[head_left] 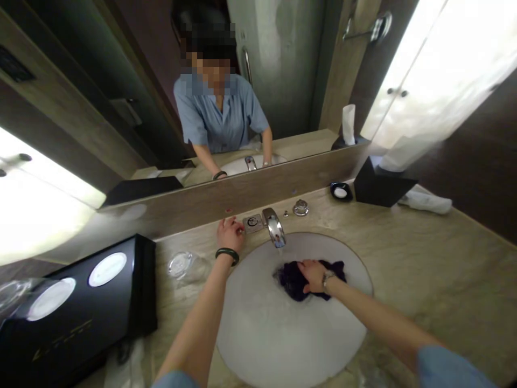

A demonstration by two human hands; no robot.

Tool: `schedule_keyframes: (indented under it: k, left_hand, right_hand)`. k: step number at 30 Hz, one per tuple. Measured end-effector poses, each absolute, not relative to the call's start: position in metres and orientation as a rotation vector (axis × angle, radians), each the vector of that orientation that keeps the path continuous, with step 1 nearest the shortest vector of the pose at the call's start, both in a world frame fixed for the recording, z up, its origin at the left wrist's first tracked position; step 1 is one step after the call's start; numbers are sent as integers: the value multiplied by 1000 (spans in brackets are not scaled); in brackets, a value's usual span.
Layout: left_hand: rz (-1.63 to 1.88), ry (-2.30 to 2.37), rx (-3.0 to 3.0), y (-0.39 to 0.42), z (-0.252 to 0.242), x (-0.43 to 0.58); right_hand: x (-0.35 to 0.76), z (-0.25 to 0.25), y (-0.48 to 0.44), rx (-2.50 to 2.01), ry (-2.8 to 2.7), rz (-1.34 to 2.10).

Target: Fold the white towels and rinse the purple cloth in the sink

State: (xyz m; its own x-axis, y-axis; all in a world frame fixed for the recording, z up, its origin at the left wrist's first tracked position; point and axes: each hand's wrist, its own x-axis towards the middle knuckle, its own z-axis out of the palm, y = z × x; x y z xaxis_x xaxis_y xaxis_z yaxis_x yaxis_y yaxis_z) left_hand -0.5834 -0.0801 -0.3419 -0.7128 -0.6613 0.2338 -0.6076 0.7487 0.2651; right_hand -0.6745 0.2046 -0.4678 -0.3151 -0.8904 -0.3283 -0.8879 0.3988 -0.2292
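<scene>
— Dark blue cloth (311, 280), where is it?
— In the sink (283, 334), under the faucet (274, 226), my right hand (313, 274) pressing it, fingers spread flat.
— And your left hand (229, 233)?
— At the counter (424, 258) edge, fingers closed on the tap control (253, 222). Basin front lies open; glass dish (180, 264) sits just left.

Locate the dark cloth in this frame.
The dark cloth lies in the white sink basin, just below the chrome faucet, pressed under the right hand.
</scene>
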Motion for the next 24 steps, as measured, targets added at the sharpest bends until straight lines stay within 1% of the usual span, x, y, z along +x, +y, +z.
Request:
schedule_keyframes:
  k: [4,7,9,10,12,15,17,19,21,23,24]
  left_hand:
    - [-197,-2661,958,-76,-335,-578]
    - [-200,-2638,949,-66,-334,-565]
    - [-220,-2632,907,-45,-341,-548]
    - [-283,-2630,860,-30,-346,-539]
    - [-562,-2604,755,9,-358,-520]
    - [-1136,-2472,654,72,-369,-507]
    - [-1363,-2382,626,103,-367,-514]
    - [-1478,-2304,633,120,-359,-528]
    - [-1509,-2269,668,121,-348,-541]
    - [-1548,-2215,714,113,-334,-547]
    - [-1592,-2162,739,106,-327,-546]
  right_hand:
    - [-642,-478,203,-1622,2010,10]
    - [-655,-470,210,-1437,2056,-36]
    - [-671,-451,211,-1327,2127,-83]
    - [-678,-436,210,-1310,2131,-124]
    - [-688,-394,210,-1331,2114,-301]
    - [-689,-313,213,-1529,2011,-720]
    - [-682,-258,215,-1722,1878,-999]
    - [-673,-212,216,-1852,1706,-1272]
    - [-665,-182,218,-1864,1520,-1534]
    - [-663,-170,225,-1786,1370,-1740]
    - [-666,-172,233,-1723,1338,-1812]
